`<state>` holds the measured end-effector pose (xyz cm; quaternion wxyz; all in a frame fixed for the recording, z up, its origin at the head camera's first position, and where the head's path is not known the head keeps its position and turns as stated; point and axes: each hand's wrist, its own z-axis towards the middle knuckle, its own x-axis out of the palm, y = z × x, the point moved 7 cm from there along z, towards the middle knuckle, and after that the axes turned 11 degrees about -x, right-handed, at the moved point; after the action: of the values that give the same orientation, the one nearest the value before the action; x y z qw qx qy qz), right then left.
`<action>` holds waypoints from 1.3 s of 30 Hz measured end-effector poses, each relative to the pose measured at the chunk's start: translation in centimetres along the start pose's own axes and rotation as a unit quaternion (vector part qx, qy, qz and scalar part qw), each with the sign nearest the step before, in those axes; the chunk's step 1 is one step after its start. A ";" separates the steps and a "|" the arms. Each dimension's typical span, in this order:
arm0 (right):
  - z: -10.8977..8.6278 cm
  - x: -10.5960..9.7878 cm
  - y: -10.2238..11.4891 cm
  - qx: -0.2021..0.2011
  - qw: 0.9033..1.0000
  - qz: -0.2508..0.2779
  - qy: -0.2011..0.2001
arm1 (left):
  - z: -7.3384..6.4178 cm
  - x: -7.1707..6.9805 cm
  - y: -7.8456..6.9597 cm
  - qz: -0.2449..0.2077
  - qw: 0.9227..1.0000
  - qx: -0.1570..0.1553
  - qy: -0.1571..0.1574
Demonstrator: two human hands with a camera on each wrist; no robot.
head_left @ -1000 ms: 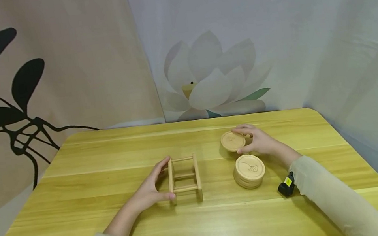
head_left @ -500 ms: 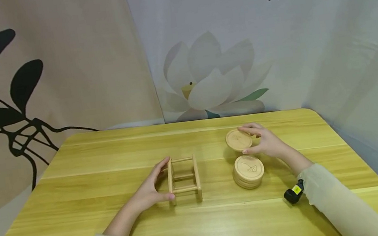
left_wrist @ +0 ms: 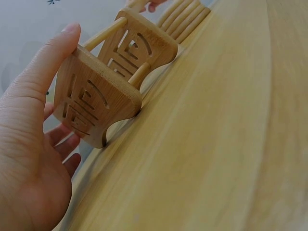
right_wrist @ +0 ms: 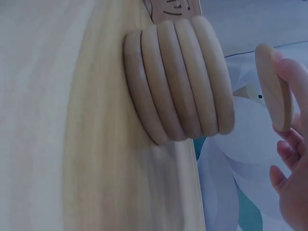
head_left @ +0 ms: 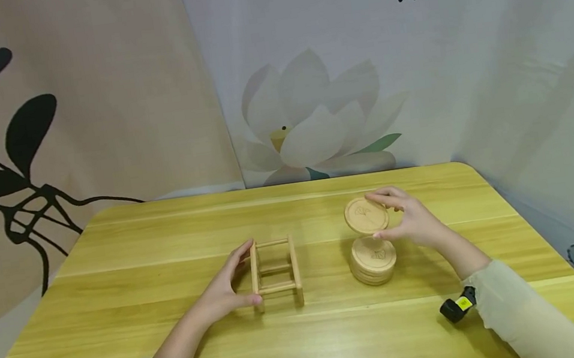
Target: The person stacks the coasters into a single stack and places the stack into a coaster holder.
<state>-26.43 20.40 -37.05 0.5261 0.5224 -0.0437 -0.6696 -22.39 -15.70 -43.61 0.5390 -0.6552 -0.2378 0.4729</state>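
Hands point(head_left: 225, 291) point(head_left: 411, 220) hold rack point(left_wrist: 110, 86), left, and raised coaster point(head_left: 365, 216), right, near stacked coasters point(head_left: 373, 259)

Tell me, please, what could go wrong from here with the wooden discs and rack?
The right grip holds the raised disc by its edge, so it might slip. If lowered crookedly, that disc could knock the disc stack askew. The left grip holds the rack at one side, so an uneven push may tip it.
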 end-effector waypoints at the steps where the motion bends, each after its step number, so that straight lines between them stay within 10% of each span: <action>1: -0.1 0.0 0.1 0.001 1.000 -0.001 -0.002 | 0.0 0.0 0.0 0.000 1.000 -0.001 0.000; 39: -4.9 1.8 1.7 0.040 0.999 0.002 -0.034 | -0.2 0.1 0.0 -0.003 1.000 0.006 0.000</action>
<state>-21.44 20.68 -39.43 0.5042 0.5195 -0.0891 -0.6841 -22.18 -15.71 -43.67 0.5445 -0.6513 -0.2364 0.4728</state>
